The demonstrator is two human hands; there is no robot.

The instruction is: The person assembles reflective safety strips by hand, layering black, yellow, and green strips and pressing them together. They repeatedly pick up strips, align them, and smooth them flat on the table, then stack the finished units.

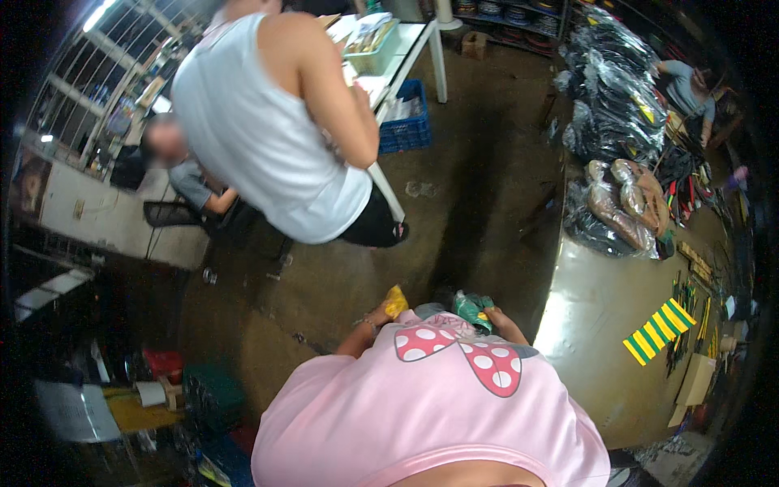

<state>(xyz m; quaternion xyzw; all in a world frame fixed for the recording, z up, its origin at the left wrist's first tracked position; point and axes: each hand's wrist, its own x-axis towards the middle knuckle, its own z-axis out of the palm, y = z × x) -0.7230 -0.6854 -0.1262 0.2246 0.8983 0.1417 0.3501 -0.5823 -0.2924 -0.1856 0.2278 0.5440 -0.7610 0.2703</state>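
Note:
My left hand (376, 315), with a bracelet at the wrist, is closed on a small crumpled yellow packet (395, 301) in front of my body. My right hand (497, 316) grips a green and clear plastic bag (469, 307), and a bit of yellow shows beside its fingers. The two hands are apart, at waist height above the floor. My pink shirt hides part of what hangs between them, and what the bag holds cannot be made out.
A person in a white tank top (268, 130) stands ahead at a white table (418, 40). Beneath it sits a blue crate (406, 122). To my right, a metal-topped table (600, 325) bears plastic-wrapped bundles (617, 89) and yellow-green strips (659, 331). Other people sit left and far right.

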